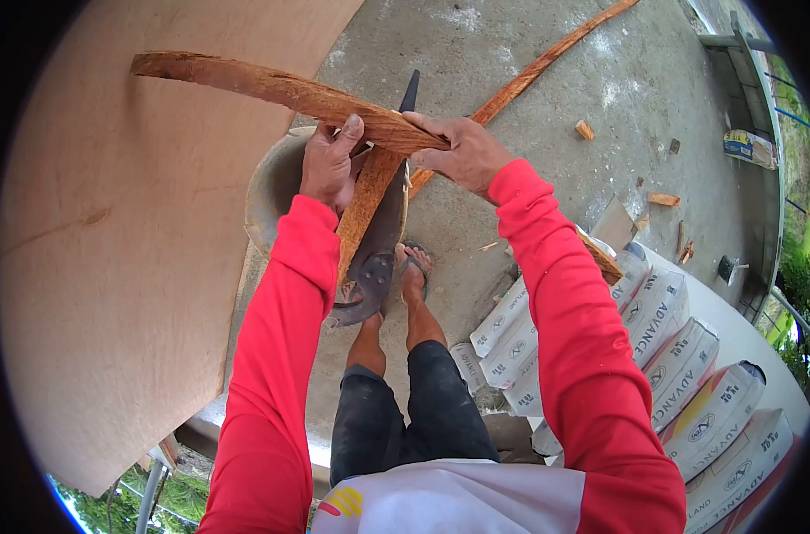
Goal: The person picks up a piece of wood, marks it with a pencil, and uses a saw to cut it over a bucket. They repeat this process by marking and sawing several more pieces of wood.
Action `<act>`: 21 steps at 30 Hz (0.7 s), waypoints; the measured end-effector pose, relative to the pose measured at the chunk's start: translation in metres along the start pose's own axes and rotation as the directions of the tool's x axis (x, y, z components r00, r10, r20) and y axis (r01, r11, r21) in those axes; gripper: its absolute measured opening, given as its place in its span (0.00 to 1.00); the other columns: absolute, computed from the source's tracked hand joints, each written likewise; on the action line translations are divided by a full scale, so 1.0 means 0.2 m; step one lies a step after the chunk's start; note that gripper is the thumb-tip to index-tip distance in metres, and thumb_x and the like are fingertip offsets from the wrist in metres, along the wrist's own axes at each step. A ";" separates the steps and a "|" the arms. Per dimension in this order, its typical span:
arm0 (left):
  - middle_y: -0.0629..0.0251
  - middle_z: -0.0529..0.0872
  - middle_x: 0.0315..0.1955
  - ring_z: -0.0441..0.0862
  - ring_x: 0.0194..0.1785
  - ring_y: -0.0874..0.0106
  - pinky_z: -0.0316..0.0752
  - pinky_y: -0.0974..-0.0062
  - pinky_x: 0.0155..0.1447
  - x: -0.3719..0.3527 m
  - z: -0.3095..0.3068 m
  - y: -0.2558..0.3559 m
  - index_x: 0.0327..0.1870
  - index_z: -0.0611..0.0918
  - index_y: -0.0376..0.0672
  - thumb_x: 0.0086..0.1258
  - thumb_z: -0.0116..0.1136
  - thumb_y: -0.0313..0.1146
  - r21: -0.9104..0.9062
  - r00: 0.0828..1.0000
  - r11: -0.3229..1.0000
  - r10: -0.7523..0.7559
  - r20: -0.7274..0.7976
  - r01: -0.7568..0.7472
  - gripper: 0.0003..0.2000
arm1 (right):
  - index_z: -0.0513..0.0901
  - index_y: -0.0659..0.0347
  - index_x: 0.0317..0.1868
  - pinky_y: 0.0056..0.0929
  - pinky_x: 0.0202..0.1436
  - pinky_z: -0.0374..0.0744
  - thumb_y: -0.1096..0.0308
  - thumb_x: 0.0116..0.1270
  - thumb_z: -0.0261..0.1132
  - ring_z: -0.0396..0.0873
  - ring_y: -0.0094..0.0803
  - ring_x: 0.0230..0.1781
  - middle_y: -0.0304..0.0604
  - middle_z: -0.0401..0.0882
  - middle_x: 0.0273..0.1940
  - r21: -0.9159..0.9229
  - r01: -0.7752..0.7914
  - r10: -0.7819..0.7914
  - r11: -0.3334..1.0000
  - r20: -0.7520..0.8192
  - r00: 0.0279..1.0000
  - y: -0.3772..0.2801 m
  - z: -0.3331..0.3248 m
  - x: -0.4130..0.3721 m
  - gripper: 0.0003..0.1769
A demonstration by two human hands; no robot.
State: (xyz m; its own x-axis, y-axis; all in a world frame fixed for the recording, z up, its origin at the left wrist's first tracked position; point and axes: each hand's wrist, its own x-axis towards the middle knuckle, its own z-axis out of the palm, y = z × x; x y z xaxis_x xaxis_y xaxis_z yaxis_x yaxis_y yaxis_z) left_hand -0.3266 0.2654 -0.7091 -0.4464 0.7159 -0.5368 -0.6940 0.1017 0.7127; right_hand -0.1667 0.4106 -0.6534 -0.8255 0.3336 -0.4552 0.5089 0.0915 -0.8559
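Note:
Both my hands grip a reddish-brown wooden board (253,87) that reaches out to the upper left. My left hand (332,160) is closed on its underside, thumb on the near face. At the board's right end my right hand (463,151) wraps round it. Below the board lies a handsaw (369,267) with a dark handle, its black tip (410,91) showing past the board. Beside the saw blade runs another wooden strip (366,209). Both rest over a round, pale container (261,200), whose inside is partly hidden.
A large plywood sheet (129,231) fills the left side. A long wooden strip (547,62) crosses the concrete floor (476,53) at upper right. Wood offcuts (663,198) lie farther right. Several stacked cement bags (681,369) stand at lower right.

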 end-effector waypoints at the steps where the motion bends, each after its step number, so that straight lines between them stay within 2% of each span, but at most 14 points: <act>1: 0.67 0.79 0.53 0.76 0.59 0.67 0.69 0.50 0.64 0.00 0.00 0.01 0.60 0.71 0.47 0.73 0.60 0.42 0.005 1.000 1.000 -0.007 0.004 0.006 0.19 | 0.71 0.62 0.69 0.28 0.54 0.76 0.64 0.63 0.67 0.80 0.33 0.45 0.52 0.84 0.49 -0.003 -0.005 0.005 1.000 -0.006 1.000 -0.02 0.00 -0.01 0.34; 5: 0.69 0.80 0.53 0.76 0.58 0.67 0.68 0.50 0.64 0.01 -0.01 0.04 0.59 0.72 0.49 0.73 0.61 0.43 0.011 0.998 0.998 -0.062 0.012 0.062 0.19 | 0.71 0.61 0.69 0.26 0.53 0.75 0.64 0.64 0.67 0.78 0.28 0.43 0.46 0.84 0.46 0.100 -0.080 0.077 0.992 0.042 0.996 -0.03 0.00 -0.01 0.33; 6: 0.69 0.80 0.52 0.77 0.56 0.68 0.71 0.54 0.60 0.02 -0.03 0.04 0.59 0.73 0.49 0.73 0.60 0.43 0.046 0.995 0.994 -0.100 -0.012 0.100 0.18 | 0.72 0.61 0.69 0.26 0.54 0.74 0.65 0.65 0.67 0.77 0.26 0.43 0.43 0.84 0.45 0.102 -0.056 0.053 0.993 0.035 0.998 0.02 0.01 0.01 0.32; 9: 0.68 0.80 0.50 0.78 0.54 0.68 0.75 0.58 0.57 0.04 -0.07 0.09 0.58 0.73 0.48 0.74 0.59 0.43 0.031 0.998 0.999 -0.041 -0.039 0.042 0.18 | 0.69 0.58 0.72 0.21 0.44 0.74 0.66 0.66 0.65 0.71 0.20 0.36 0.33 0.79 0.41 -0.006 0.053 -0.053 0.999 0.027 0.998 0.06 0.01 0.02 0.33; 10: 0.66 0.81 0.48 0.79 0.54 0.68 0.77 0.60 0.54 0.03 -0.06 0.10 0.58 0.73 0.47 0.74 0.58 0.43 0.017 1.000 1.000 -0.021 -0.004 0.021 0.17 | 0.68 0.58 0.72 0.21 0.45 0.74 0.66 0.67 0.65 0.72 0.20 0.38 0.34 0.80 0.41 -0.018 0.049 -0.048 0.999 0.028 0.998 0.05 0.01 0.01 0.33; 13: 0.64 0.81 0.47 0.79 0.55 0.67 0.77 0.58 0.55 0.03 -0.08 0.12 0.57 0.73 0.46 0.75 0.57 0.42 -0.012 0.996 0.999 -0.051 0.070 0.052 0.16 | 0.68 0.58 0.72 0.21 0.49 0.74 0.65 0.67 0.65 0.73 0.21 0.41 0.35 0.81 0.44 -0.034 0.047 -0.046 0.998 0.037 0.998 0.01 0.00 0.00 0.34; 16: 0.61 0.82 0.49 0.79 0.56 0.65 0.76 0.56 0.56 0.02 -0.08 0.14 0.57 0.73 0.45 0.77 0.53 0.46 0.013 0.994 0.998 -0.059 0.093 0.058 0.17 | 0.68 0.58 0.73 0.21 0.52 0.73 0.65 0.67 0.65 0.73 0.21 0.44 0.35 0.81 0.46 0.013 0.057 -0.057 0.998 0.039 0.998 0.03 0.01 0.01 0.34; 18: 0.60 0.82 0.50 0.79 0.56 0.64 0.75 0.55 0.56 0.03 -0.10 0.15 0.57 0.73 0.45 0.78 0.50 0.49 -0.067 0.987 0.990 -0.114 0.114 0.122 0.18 | 0.68 0.57 0.73 0.21 0.54 0.73 0.64 0.66 0.65 0.74 0.22 0.45 0.35 0.81 0.47 0.077 0.059 -0.062 0.995 0.034 0.998 0.05 0.02 0.02 0.34; 19: 0.59 0.82 0.51 0.79 0.56 0.64 0.75 0.54 0.57 0.03 -0.11 0.16 0.56 0.73 0.45 0.78 0.48 0.51 -0.106 0.982 0.982 -0.142 0.127 0.156 0.19 | 0.68 0.57 0.73 0.21 0.54 0.73 0.65 0.66 0.65 0.73 0.22 0.45 0.35 0.81 0.47 0.059 0.048 -0.050 0.997 0.039 0.998 0.05 0.02 0.01 0.34; 21: 0.58 0.81 0.52 0.79 0.57 0.63 0.74 0.53 0.57 0.03 -0.11 0.15 0.56 0.73 0.45 0.78 0.46 0.53 -0.074 0.985 0.988 -0.124 0.120 0.133 0.21 | 0.68 0.57 0.73 0.21 0.54 0.73 0.66 0.66 0.64 0.73 0.22 0.45 0.35 0.80 0.48 0.023 0.024 -0.025 0.999 0.051 0.998 0.03 0.00 0.01 0.34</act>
State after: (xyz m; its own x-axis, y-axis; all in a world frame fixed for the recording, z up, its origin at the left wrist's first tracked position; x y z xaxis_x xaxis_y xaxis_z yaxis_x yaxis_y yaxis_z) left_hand -0.3626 0.2574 -0.7003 -0.2865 0.7753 -0.5628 -0.7871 0.1445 0.5997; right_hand -0.1658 0.4108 -0.6588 -0.8493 0.2826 -0.4459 0.4837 0.0779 -0.8718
